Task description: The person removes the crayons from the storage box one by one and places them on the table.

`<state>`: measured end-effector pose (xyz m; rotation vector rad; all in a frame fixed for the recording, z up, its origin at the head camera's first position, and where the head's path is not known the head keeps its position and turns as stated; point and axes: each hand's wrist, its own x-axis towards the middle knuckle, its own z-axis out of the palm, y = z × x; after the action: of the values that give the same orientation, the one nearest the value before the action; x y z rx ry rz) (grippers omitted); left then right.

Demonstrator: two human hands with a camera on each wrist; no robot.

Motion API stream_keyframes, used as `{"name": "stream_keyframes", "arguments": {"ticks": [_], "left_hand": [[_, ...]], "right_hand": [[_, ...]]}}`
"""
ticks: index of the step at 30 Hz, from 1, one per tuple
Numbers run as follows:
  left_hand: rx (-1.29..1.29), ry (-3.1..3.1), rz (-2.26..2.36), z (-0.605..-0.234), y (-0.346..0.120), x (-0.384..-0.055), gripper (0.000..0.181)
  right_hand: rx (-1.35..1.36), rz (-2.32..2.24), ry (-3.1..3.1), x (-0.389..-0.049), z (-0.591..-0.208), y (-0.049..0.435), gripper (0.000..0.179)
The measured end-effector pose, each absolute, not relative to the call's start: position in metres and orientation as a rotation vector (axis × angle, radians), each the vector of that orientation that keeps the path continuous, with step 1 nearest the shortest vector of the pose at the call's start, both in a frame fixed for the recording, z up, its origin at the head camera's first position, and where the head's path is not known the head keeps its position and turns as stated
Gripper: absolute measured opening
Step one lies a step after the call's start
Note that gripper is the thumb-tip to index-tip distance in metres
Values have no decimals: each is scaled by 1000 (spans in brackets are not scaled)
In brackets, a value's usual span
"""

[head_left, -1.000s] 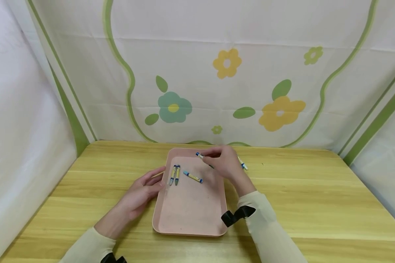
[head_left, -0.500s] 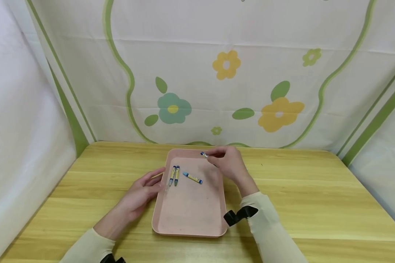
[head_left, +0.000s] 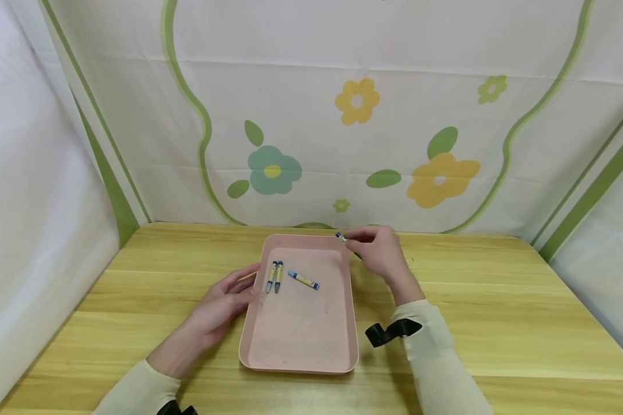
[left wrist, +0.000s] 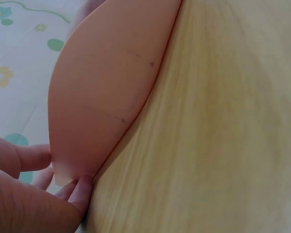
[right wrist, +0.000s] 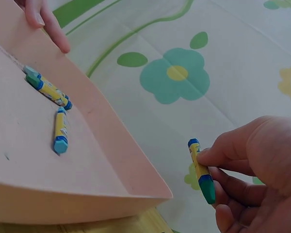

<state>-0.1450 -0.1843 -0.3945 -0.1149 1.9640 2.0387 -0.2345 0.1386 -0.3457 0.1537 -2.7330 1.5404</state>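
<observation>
My right hand (head_left: 381, 251) pinches a green crayon (right wrist: 201, 170) with a yellow and blue wrapper between thumb and fingers. In the head view it is at the far right corner of a pink tray (head_left: 301, 340), just beyond the rim. My left hand (head_left: 223, 305) holds the tray's left wall, thumb at the rim and fingers along the outside; in the left wrist view fingertips (left wrist: 82, 191) touch the wall low down. Inside the tray, a pale crayon (head_left: 271, 276) and a dark green crayon (head_left: 278, 276) lie side by side. A light blue crayon (head_left: 303, 280) lies slantwise beside them.
The tray stands on a wooden table (head_left: 488, 323). A white cloth (head_left: 311, 115) with printed flowers hangs behind the table, and more cloth (head_left: 36, 190) encloses the sides. Each wrist carries a black strap with a camera (head_left: 391, 331).
My right hand has moved right with the green crayon, from above the tray to past its right rim. A crayon earlier seen right of the tray is now hidden. My left hand stays put.
</observation>
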Motion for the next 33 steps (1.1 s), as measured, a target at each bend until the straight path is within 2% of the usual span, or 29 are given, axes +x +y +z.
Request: {"name": "stream_keyframes", "arguments": {"ticks": [17, 33], "left_hand": [[-126, 1953, 2044, -395, -183, -146, 60], [-118, 1952, 2044, -396, -185, -147, 61]], "right_hand": [[27, 1519, -2737, -247, -353, 175, 28], [-97, 1468, -2721, -251, -357, 197, 27]]}}
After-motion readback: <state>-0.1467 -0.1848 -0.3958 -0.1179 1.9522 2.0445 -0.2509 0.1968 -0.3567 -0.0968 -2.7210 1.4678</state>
